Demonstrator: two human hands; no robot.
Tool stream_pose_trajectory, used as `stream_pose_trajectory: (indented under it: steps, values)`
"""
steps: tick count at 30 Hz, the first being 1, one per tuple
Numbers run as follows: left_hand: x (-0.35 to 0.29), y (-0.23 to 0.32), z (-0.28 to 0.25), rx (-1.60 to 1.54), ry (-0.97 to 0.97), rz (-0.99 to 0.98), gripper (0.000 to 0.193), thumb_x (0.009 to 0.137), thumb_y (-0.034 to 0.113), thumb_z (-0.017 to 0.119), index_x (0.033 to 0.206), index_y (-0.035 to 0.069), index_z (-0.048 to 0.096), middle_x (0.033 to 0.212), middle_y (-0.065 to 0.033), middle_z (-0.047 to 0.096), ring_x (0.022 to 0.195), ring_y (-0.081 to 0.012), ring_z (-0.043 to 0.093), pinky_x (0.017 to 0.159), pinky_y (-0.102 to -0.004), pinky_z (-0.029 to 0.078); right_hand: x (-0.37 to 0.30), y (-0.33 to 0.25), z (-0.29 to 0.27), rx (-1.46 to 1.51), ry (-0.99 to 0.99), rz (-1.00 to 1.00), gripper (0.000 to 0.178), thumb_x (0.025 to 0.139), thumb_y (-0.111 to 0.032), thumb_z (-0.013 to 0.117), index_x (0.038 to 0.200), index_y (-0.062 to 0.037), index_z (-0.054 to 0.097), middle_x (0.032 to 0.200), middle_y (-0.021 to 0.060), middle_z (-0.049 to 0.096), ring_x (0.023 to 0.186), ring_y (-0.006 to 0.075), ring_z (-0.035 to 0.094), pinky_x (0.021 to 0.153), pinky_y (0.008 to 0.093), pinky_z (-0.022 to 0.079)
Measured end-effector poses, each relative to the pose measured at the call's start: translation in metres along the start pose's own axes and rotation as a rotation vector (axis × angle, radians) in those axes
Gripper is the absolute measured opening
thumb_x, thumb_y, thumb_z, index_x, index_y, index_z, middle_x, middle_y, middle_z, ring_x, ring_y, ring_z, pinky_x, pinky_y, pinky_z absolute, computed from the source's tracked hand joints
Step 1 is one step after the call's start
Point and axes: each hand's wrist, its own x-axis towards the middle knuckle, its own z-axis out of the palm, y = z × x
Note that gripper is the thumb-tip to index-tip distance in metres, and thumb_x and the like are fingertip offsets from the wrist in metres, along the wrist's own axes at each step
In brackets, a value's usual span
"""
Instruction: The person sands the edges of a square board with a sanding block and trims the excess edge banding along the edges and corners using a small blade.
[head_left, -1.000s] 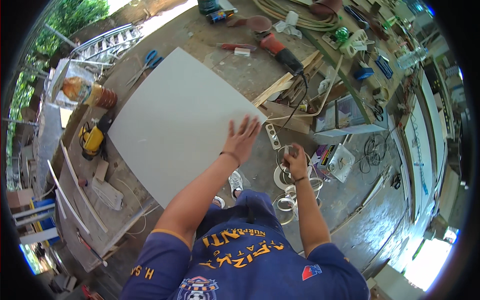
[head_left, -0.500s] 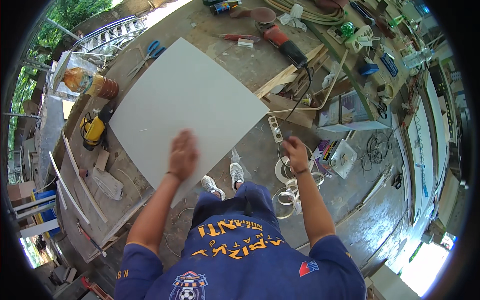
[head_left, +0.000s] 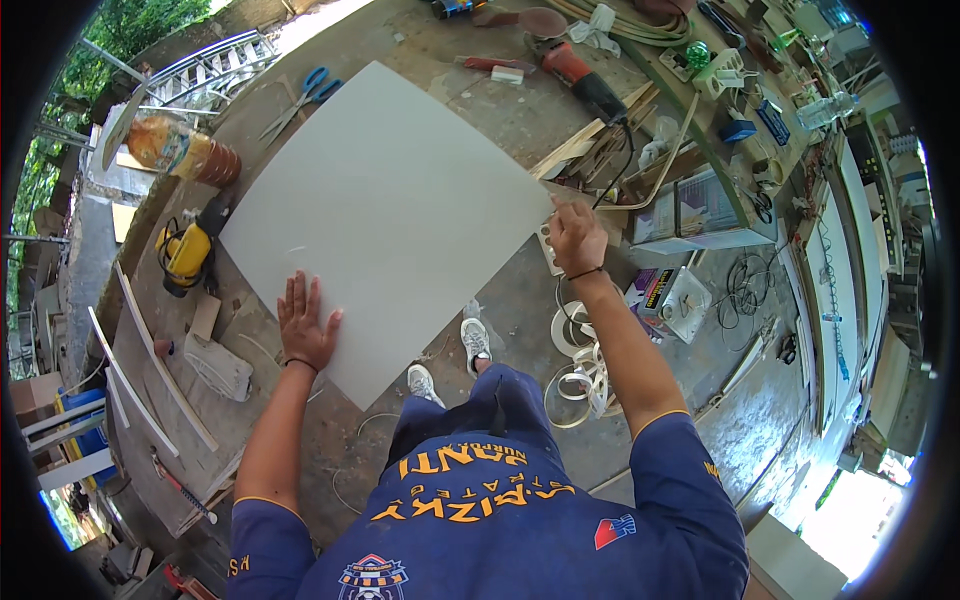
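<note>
The spread left hand (head_left: 308, 325) and curled right hand (head_left: 578, 238), its grip unclear, seemingly steady the mid-frame board (head_left: 390, 190), next likely needing even support.

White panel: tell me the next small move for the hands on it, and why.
I would probably press the left hand gently down to steady the white panel: that hand lies spread over the near left edge, while the right hand is curled at the right corner. Whether the right hand grips anything there is hard to tell.
</note>
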Motion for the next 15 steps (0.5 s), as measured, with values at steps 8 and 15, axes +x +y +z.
stream_pose_trajectory:
  steps: [8, 15]
  values:
    - [0.000, 0.007, -0.003, -0.043, 0.018, -0.050, 0.066, 0.089, 0.048, 0.053, 0.146, 0.018, 0.037, 0.156, -0.0097, 0.025, 0.145, -0.0297, 0.020, 0.114, -0.0531, 0.017, -0.044, -0.071, 0.000, 0.067, -0.059, -0.036, 0.026, 0.073, -0.004, 0.065, 0.099, -0.0061, 0.067, 0.080, 0.0107, 0.057, 0.078, 0.0298, 0.060, 0.065, 0.0410, 0.051]
    - [0.002, 0.008, -0.003, -0.037, 0.010, -0.096, 0.068, 0.089, 0.053, 0.050, 0.146, 0.019, 0.037, 0.156, -0.0082, 0.025, 0.145, -0.0261, 0.020, 0.115, -0.0519, 0.015, -0.124, -0.187, -0.008, 0.209, -0.139, -0.121, 0.027, 0.073, -0.001, 0.063, 0.099, -0.0049, 0.064, 0.072, 0.0119, 0.052, 0.067, 0.0312, 0.056, 0.057, 0.0421, 0.046]
